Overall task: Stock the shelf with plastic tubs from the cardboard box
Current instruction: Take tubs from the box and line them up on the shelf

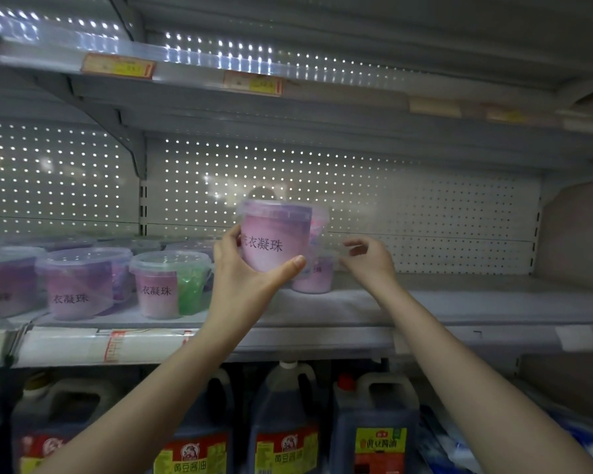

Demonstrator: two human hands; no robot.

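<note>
My left hand (250,278) grips a clear plastic tub with a pink label (276,234), lifted above the middle shelf (459,302). Just behind and below it another tub (314,275) stands on the shelf. To the right, my right hand (368,258) hovers with loosely curled fingers beside that tub and holds nothing. A row of the same lidded tubs (79,282) stands on the left part of the shelf, the nearest one (170,285) showing green contents. The cardboard box is out of view.
The pegboard back wall (391,206) closes the shelf, whose right part is bare. An upper shelf edge with price tags (250,83) hangs overhead. Below, large dark soy sauce jugs (288,422) stand in a row.
</note>
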